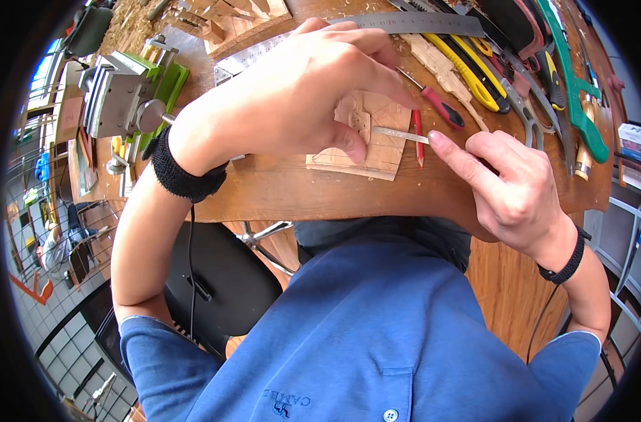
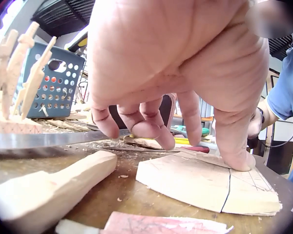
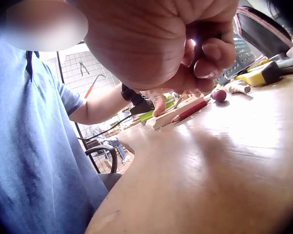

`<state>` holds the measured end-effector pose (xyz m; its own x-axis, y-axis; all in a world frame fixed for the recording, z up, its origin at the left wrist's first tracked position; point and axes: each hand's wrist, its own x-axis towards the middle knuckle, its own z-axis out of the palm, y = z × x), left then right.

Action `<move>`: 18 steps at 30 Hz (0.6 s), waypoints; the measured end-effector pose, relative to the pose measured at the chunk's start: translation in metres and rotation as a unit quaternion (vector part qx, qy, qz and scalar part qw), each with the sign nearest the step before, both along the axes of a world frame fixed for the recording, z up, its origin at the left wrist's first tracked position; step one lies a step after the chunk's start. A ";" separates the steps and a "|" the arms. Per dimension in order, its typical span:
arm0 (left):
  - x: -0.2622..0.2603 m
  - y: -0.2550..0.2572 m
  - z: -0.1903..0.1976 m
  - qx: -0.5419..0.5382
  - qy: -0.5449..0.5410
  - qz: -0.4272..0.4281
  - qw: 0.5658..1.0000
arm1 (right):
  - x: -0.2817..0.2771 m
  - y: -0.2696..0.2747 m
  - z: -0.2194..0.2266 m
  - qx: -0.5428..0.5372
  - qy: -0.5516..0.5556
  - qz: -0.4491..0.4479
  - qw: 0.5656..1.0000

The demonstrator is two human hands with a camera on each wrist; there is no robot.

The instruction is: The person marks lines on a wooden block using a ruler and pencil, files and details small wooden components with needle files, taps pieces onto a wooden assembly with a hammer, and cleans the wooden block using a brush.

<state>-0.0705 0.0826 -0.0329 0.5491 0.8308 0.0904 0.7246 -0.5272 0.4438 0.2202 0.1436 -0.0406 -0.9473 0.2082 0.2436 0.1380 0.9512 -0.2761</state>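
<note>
At left, the vise (image 1: 120,98) stands well apart from the left hand (image 1: 299,95), which arches loosely open, its thumb pressing the flat wooden piece (image 1: 383,151). A strip of the surface (image 1: 292,193) separates that piece from the near edge; just beyond its right side lies the red pencil (image 1: 419,141), crossed by the thin metal blade (image 1: 401,135) that the right hand (image 1: 514,183) grips, forefinger extended.
</note>
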 end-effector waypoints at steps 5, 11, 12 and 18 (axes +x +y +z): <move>0.000 -0.009 0.005 0.012 -0.024 0.072 0.997 | 0.002 0.000 0.001 0.010 0.013 -0.006 1.000; -0.006 -0.022 0.003 0.070 0.032 0.099 0.992 | 0.000 0.001 0.003 0.009 0.017 -0.006 1.000; -0.005 -0.023 0.001 0.078 0.030 0.105 0.991 | 0.000 0.001 0.003 0.009 0.018 -0.005 1.000; 0.000 -0.028 0.005 0.076 0.051 0.120 0.989 | -0.002 0.000 0.002 -0.001 0.010 -0.003 1.000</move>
